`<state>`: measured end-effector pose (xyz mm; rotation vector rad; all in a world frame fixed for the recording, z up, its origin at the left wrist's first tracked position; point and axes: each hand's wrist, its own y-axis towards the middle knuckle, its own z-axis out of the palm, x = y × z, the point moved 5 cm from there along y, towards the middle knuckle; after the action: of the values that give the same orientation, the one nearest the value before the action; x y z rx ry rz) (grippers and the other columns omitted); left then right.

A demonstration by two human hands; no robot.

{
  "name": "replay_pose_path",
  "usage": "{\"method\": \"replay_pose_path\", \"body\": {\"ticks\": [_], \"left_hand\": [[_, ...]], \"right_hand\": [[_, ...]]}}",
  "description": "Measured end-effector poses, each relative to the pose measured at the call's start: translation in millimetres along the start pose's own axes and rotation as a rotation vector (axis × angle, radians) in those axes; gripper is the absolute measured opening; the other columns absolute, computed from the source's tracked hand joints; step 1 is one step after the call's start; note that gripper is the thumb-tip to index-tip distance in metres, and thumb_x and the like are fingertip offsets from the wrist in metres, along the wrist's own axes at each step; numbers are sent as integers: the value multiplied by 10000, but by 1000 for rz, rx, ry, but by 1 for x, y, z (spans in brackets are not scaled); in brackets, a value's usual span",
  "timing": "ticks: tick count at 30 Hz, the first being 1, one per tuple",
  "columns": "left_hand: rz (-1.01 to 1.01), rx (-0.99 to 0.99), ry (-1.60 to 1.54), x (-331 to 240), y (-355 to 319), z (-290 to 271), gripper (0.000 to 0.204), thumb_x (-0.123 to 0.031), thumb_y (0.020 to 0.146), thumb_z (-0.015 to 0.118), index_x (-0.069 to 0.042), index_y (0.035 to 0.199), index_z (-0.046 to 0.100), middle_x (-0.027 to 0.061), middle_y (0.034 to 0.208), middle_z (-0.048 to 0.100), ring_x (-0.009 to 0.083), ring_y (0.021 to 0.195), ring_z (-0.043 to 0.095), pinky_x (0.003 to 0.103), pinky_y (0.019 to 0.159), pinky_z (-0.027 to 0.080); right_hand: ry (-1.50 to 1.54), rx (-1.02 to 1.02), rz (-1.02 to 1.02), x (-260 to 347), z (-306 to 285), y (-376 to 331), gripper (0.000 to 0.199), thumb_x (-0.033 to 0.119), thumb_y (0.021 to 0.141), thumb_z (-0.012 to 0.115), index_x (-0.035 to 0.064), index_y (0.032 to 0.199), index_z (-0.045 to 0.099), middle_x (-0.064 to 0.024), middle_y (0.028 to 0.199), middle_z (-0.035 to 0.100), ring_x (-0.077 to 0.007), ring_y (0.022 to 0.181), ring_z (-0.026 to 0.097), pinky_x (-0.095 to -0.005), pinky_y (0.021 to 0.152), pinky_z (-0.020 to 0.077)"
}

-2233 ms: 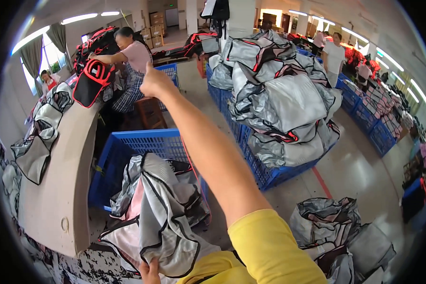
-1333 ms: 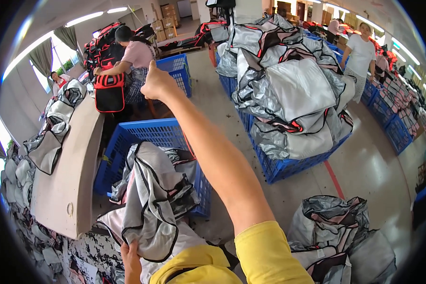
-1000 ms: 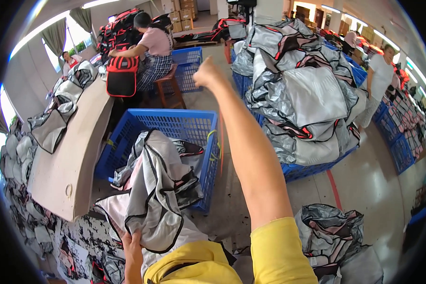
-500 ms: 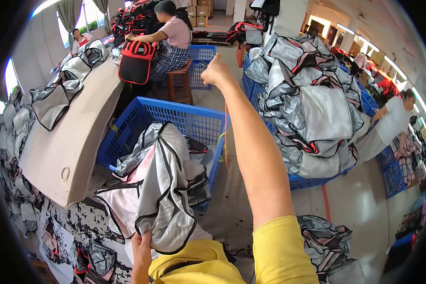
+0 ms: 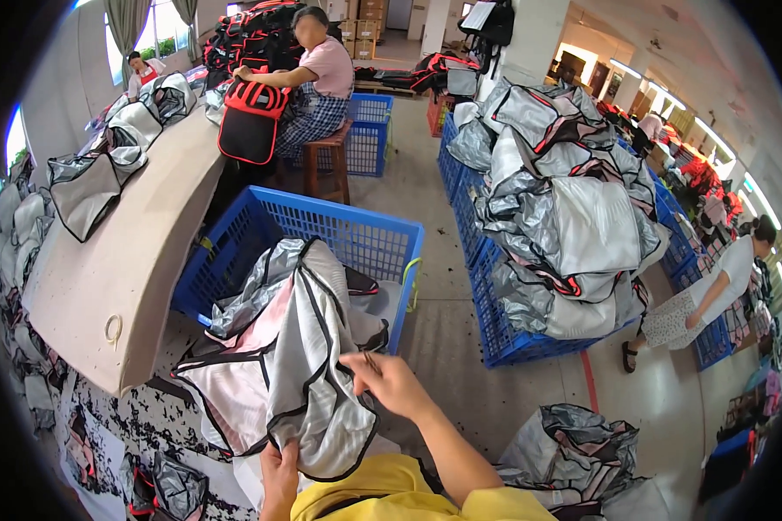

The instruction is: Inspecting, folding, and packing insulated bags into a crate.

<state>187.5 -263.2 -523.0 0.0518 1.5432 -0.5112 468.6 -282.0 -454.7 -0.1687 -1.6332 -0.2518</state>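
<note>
A silver fabric bag piece with black piping and a pinkish lining hangs in front of me, draped over the near edge of a blue plastic crate. My left hand grips its lower hem from below. My right hand is at the piece's right edge. Its fingers are pinched on a thin needle-like thing that I cannot make out clearly. Both of my sleeves are yellow.
A beige worktable with silver pieces runs along my left. Blue crates heaped with silver bag pieces stand to the right. A seated person handles a red and black bag. Another person bends at far right. More silver bags lie on the floor.
My right arm was stretched high and far out, with a thread trailing from it. It has come down, and the hand is now at the fabric. My left hand has kept its hold.
</note>
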Motion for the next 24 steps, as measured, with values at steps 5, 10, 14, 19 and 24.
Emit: {"method": "replay_pose_path", "body": {"ticks": [5,10,14,19,24], "left_hand": [[13,26,-46,14,2,0,166,-99,1005,600,27,1084,674,-50,914,664,48,789,513,230,696,412],[11,93,-64,33,17,-4,206,-134,1023,605,12,1161,650,38,1067,709,107,932,621,281,848,500],[-89,-9,142,16,7,-6,516,-359,1008,668,95,1249,627,180,1129,675,245,955,628,372,780,524],[8,106,-57,-5,13,27,470,-296,1034,637,97,1290,611,201,1178,667,261,997,629,407,807,532],[43,196,-4,2,39,25,387,-234,1035,638,70,1274,635,175,1095,678,242,931,649,364,761,542]], "right_hand": [[-6,-89,165,-25,-18,-54,328,320,1072,614,31,1115,762,14,770,673,-43,710,590,-229,641,469],[-107,-120,229,-17,-30,-63,325,315,1051,644,15,1037,769,-38,873,761,-64,734,656,-240,665,510],[-84,-96,-8,6,7,-48,345,317,1044,642,10,921,737,-27,721,702,-74,642,631,-289,583,486],[62,-70,14,23,40,-63,368,334,1044,654,-4,912,714,-45,645,655,-96,564,599,-309,527,455],[-129,-72,-179,21,70,-84,279,269,982,713,8,1078,740,-116,944,733,-308,802,694,-395,700,528]]}}
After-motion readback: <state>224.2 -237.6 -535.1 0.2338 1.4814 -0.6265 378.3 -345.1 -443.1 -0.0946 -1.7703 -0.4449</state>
